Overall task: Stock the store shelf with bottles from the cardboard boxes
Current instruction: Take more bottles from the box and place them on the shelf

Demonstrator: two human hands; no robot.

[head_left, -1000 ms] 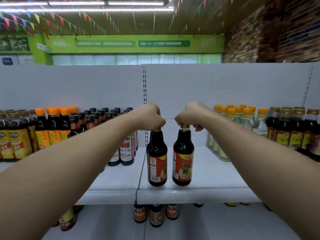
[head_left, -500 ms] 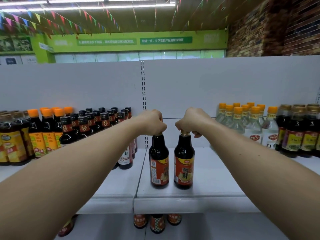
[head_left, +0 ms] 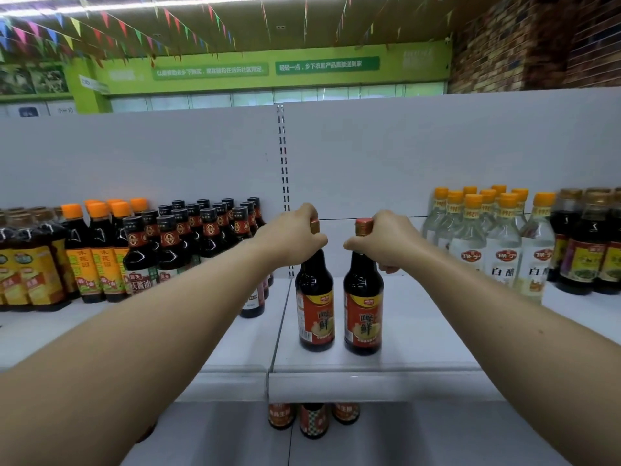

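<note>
**Ana:** Where do the task's things stand?

**Bo:** On the white metal shelf (head_left: 420,331), in the bare stretch between the dark black-capped bottles (head_left: 188,237) on the left and the clear orange-capped vinegar bottles (head_left: 504,250) on the right. The left dark red-labelled bottle (head_left: 316,311) and the right dark red-labelled bottle (head_left: 363,314) stand upright side by side, just apart, near the front edge.

**Ana:** And the hands?

**Bo:** The left hand (head_left: 292,237) curls its fingers round the left one's neck, and the right hand (head_left: 386,243) does the same with the right one's.

**Ana:** How will they handle?

**Bo:** Full, stiff and smooth-walled, I'd judge, so fairly heavy and slippery. I can't tell whether they're glass or plastic. The neck suits lifting, while a grip on the body would be steadier for sliding.

**Ana:** Anything changed?

**Bo:** Half a second ago the fists hid both tops. Now the left cap (head_left: 315,226) and the right cap (head_left: 364,227) show above them.
</note>
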